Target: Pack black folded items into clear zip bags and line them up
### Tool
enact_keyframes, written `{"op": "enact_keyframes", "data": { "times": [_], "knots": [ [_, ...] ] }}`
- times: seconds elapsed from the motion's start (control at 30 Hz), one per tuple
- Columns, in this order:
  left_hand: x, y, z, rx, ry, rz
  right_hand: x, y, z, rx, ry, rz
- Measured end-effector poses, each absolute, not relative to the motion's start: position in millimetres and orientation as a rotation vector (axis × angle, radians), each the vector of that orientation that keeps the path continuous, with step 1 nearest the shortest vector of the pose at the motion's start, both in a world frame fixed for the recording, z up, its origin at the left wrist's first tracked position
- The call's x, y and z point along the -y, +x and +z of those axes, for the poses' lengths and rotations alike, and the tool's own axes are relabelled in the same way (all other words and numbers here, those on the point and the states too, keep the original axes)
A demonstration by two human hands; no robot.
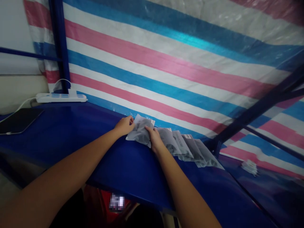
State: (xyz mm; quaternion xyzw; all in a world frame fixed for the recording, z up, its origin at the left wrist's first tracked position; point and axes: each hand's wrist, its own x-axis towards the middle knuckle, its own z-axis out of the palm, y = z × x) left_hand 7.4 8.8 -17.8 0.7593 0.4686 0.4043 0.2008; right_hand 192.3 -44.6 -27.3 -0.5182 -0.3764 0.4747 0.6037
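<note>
Your right fingers (148, 128) grip a wrinkled, frosted gray bag (140, 131), darker inside; your left fingers (130, 119) curl by its opposite edge, hold unclear.

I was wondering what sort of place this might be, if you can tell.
Probably a makeshift work corner: striped plastic sheeting forms a wall behind blue bars, and a blue tabletop bears a row of grey pouches.
</note>
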Motion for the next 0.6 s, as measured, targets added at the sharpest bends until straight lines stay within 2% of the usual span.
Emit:
{"op": "enact_keyframes", "data": {
  "times": [0.37,0.6],
  "knots": [
    [-11.1,7.2,-19.2,-1.264,2.097,1.113,48.5,191.6,-24.8,0.862,-1.232,1.087],
    [-14.2,17.9,-20.2,-1.102,1.735,1.098,52.4,188.1,-19.0,0.843,-1.199,1.11]
  ]
}}
